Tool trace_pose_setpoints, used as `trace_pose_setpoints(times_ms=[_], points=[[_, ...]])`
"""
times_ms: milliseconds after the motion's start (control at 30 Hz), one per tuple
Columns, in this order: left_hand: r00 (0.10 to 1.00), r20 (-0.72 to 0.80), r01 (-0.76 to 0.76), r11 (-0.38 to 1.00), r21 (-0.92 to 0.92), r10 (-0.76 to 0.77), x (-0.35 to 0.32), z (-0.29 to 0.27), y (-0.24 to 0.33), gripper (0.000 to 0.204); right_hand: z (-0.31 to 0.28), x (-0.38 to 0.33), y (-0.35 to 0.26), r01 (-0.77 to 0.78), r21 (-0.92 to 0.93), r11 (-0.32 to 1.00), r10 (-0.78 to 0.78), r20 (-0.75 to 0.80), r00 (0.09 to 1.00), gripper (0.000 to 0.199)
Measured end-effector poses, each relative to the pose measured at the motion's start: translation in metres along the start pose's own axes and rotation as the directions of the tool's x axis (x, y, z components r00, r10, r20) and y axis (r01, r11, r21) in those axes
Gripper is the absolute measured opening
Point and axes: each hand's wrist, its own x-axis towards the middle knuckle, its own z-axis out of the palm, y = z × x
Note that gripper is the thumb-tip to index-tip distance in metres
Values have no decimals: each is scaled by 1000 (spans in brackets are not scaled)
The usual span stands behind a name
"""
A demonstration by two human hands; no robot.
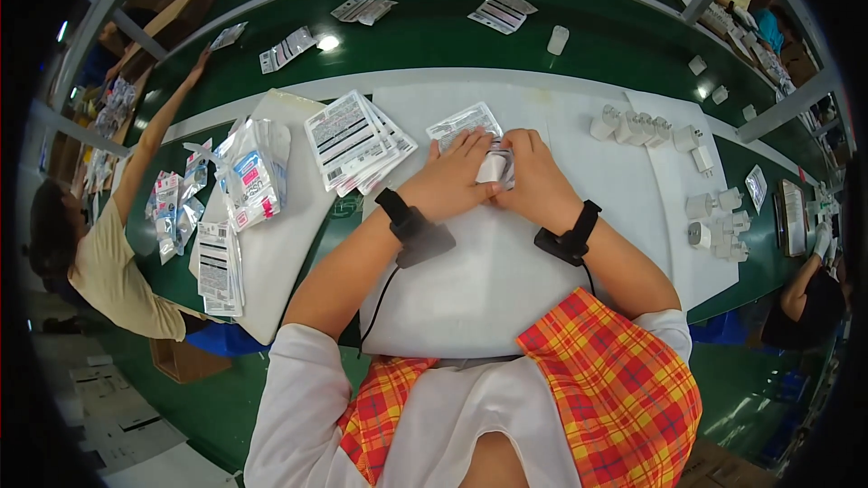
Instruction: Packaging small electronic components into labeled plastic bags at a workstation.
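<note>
On the white work surface in front of me, my left hand and my right hand meet. Between them is a white charger plug, partly hidden by my fingers. My left thumb lies against its near end, and my left fingers bend over it. My right fingers and thumb close on its right side, where a bit of silvery wrapping shows. A flat printed pouch lies just beyond my left fingertips, partly under them. To the left, a fanned stack of printed pouches rests on the sheet.
Filled pouches and another flat pouch stack are on the left. Several white plugs stand at right, more nearer me. Across the far green belt lie scattered pouches and plugs. A co-worker's arm reaches to it at left.
</note>
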Motion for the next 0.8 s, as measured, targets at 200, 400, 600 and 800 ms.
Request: trace_pose_setpoints(times_ms=[200,400,600,800], points=[[991,-136,-4,999,40,10,2,-7,4,54,-7,17,8,-275,293,916,209,237,949,38],[984,-165,-12,905,-426,-65,11,-41,-17,46,-21,24,6,-260,567,781,184,189,965,22],[979,-184,-60,748,-661,-83,1,-33,-5,36,-66,10,-33,-324,931,166,310,263,914,18],[930,20,174,391,-904,-366,13,-10,19,33,-30,-11,12,-357,838,412,394,189,899,23]])
